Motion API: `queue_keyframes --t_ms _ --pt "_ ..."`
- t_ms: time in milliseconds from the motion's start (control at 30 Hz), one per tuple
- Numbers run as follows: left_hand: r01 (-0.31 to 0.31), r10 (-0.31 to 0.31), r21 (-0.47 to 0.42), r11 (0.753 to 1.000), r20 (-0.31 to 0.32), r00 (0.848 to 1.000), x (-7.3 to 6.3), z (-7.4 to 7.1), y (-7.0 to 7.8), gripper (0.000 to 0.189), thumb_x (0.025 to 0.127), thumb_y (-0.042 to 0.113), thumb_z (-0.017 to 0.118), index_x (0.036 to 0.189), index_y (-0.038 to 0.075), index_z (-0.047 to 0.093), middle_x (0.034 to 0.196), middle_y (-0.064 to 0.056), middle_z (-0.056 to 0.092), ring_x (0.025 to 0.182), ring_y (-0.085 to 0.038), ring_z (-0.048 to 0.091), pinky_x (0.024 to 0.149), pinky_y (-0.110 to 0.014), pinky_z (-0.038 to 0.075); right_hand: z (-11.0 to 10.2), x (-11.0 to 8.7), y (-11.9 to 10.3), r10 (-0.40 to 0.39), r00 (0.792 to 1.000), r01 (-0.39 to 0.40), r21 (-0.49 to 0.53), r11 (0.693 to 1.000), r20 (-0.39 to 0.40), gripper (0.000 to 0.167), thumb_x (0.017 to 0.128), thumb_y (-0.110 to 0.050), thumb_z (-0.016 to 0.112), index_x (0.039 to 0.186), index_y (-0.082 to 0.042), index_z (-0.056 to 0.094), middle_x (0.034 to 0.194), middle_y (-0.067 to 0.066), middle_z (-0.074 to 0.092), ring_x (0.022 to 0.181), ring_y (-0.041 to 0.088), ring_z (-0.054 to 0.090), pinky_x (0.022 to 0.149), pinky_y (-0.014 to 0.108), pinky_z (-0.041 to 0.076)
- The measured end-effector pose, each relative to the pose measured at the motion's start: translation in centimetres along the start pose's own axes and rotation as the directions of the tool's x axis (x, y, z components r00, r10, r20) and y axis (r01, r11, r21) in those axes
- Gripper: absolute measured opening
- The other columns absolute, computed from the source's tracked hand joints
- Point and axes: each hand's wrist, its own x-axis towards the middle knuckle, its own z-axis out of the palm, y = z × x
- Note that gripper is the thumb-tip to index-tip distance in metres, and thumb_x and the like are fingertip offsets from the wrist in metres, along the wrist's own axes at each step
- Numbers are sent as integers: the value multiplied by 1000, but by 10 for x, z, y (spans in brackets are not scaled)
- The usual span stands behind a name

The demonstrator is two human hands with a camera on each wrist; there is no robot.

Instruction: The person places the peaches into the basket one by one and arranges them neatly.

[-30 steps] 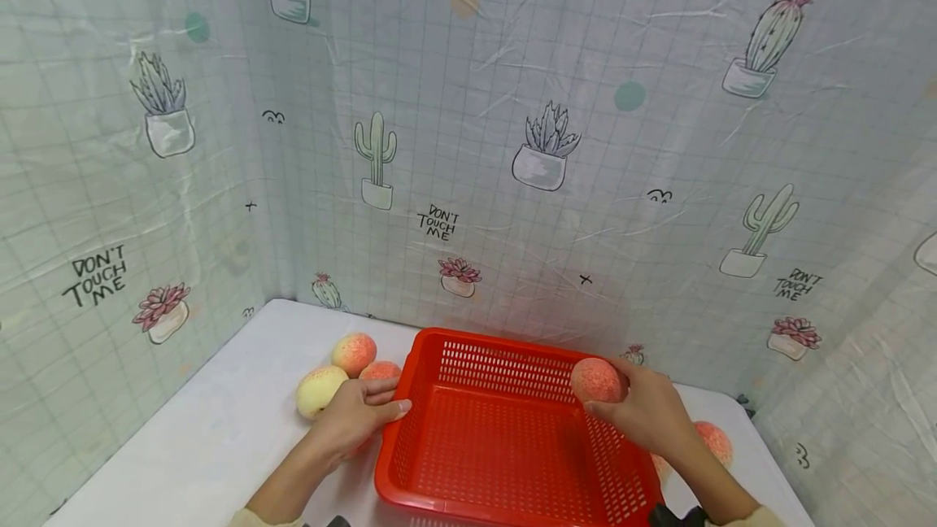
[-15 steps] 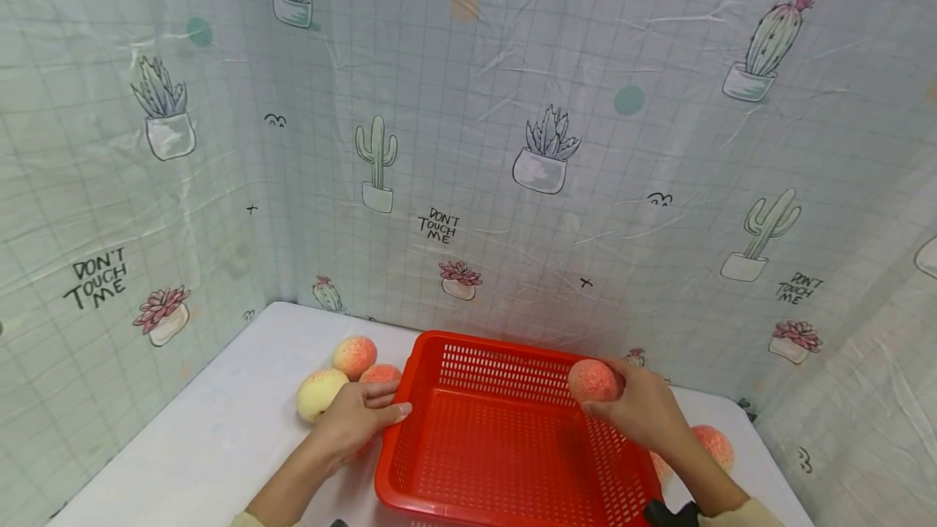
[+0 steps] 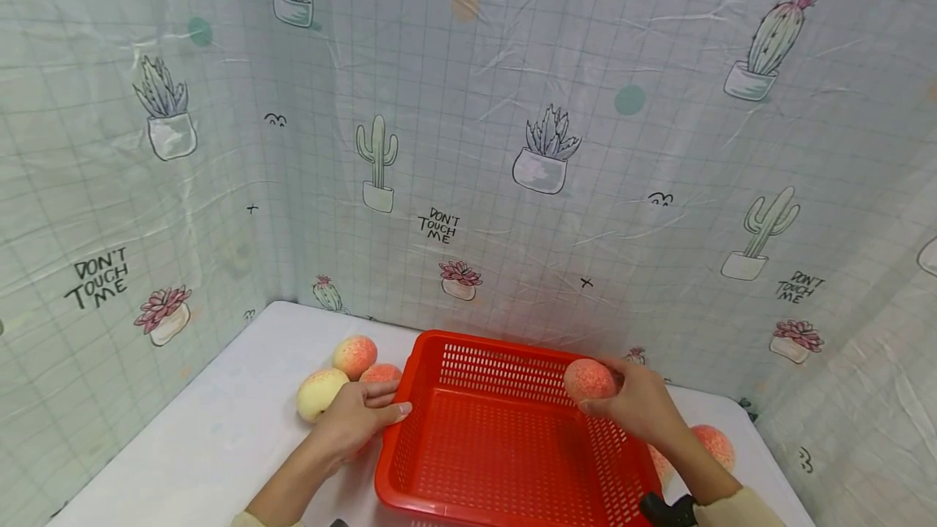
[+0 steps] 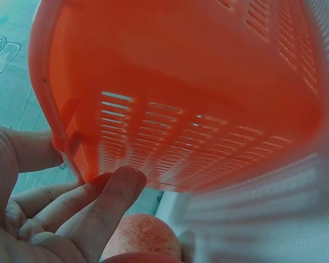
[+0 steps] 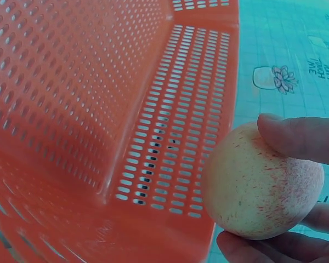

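A red plastic basket [image 3: 505,437] with slotted walls stands on the white table, and no fruit lies inside it. At its left rim my left hand [image 3: 355,421] grips the edge, thumb on top and fingers against the outer wall [image 4: 208,137]. My right hand [image 3: 644,405] holds a peach [image 3: 589,381] over the far right corner of the basket. In the right wrist view this peach [image 5: 257,186] sits between thumb and fingers, its pale yellow side flecked with red.
Left of the basket several peaches lie together, among them a pale yellow one [image 3: 322,395] and a pinkish one [image 3: 355,357]. More peaches, including one at the far right [image 3: 712,447], lie beyond the basket's right side. A cactus-print curtain [image 3: 468,145] encloses the table [image 3: 183,446].
The peach in my right hand has shifted slightly left, further over the basket. My left hand keeps its grip on the rim.
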Motion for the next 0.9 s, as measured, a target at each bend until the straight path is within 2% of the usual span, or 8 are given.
queue_keyframes --t_ms 567,900 --pt "9 -8 16 1000 -4 1000 -1 0 2 59 91 14 80 142 -7 59 131 -25 71 113 -33 75 88 -45 65 8 11 6 -3 1000 2 64 998 20 75 68 -23 96 135 -5 67 126 15 73 101 24 71 83 47 63" --pt "-3 3 13 1000 -4 1000 -1 0 2 59 91 14 80 141 -7 59 132 -26 70 114 -33 74 89 -45 64 13 13 6 12 999 -14 65 998 34 81 68 -23 97 139 -2 64 130 20 72 106 30 72 86 50 63"
